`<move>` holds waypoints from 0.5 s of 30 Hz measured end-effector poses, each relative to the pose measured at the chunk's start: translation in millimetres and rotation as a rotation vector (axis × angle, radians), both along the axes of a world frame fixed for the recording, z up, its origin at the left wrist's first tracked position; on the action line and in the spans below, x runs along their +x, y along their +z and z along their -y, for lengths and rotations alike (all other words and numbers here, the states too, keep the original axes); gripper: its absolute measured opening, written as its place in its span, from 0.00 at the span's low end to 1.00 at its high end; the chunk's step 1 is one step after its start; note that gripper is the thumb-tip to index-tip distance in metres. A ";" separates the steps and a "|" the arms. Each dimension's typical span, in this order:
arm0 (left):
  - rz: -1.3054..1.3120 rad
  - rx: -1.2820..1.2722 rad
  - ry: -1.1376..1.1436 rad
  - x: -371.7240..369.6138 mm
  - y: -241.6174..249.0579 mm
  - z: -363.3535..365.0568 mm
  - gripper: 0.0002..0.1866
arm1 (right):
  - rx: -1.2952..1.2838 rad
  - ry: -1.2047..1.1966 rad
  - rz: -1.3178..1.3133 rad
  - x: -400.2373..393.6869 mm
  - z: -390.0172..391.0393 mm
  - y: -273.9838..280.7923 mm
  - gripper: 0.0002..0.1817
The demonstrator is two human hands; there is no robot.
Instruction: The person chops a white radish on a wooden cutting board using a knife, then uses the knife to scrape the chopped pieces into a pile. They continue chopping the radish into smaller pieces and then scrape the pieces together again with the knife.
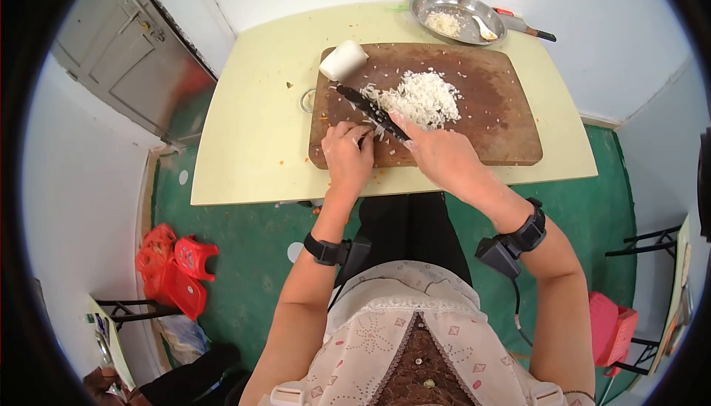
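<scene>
- From where I stand, the black knife (372, 112) is what matters: it lies slantwise over the left half of the wooden cutting board (507, 106), its long axis running from the tip at the upper left down to the grip at the lower right.
- The right hand (442, 155) is at the knife's lower-right end, closed round the grip, with a finger reaching forward along the upper side.
- The left hand (348, 155) sits below and left of the blade, near the board's lower-left corner, its fingers bent down and pointing up the frame. It is just beside the knife; I can't tell whether they touch.
- What the left fingertips press on, if anything, is hidden from me, so I can't say whether that hand grips something.
- A few white shreds (379, 131) show in the narrow space between the left fingers and the knife.
- The white chopped pile (426, 98) spreads right of the blade, about mid-board, above the right hand.
- A thick white chunk (344, 61) rests on the board's upper-left corner, beyond the knife's tip and apart from both hands.
- At the upper right of the tabletop (255, 121), a steel plate (465, 19) carries pale bits (444, 24) and a white spoon (484, 29), with another knife (544, 35) just beside it.
</scene>
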State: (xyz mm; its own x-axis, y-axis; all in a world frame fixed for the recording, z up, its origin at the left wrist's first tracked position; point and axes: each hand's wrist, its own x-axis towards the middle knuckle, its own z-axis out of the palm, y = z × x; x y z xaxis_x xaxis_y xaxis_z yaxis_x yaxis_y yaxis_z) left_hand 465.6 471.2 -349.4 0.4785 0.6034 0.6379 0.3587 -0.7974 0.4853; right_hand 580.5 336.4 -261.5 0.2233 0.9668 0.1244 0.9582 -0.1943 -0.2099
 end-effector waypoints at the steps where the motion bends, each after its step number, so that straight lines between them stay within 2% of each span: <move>1: 0.044 -0.013 -0.005 0.6 0.4 1.1 0.07 | 0.015 -0.007 -0.010 -0.4 0.9 3.9 0.27; 7: -0.006 0.004 -0.082 -3.2 5.3 2.6 0.09 | 0.002 -0.036 -0.045 -2.3 -4.0 10.4 0.27; 9: -0.010 0.037 -0.069 -1.6 4.4 1.1 0.08 | -0.053 -0.033 -0.031 -0.3 -8.1 -2.4 0.27; 15: -0.010 0.051 0.025 9.4 3.0 -0.2 0.05 | -0.046 -0.061 -0.093 4.0 -11.3 7.5 0.29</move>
State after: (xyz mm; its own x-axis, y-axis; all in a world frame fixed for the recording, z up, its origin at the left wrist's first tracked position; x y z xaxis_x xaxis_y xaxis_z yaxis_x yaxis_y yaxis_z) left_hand 475.0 471.3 -346.4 0.4705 0.5821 0.6632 0.3832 -0.8118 0.4406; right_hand 584.6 347.6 -253.9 0.2900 0.9554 0.0560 0.9213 -0.2628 -0.2865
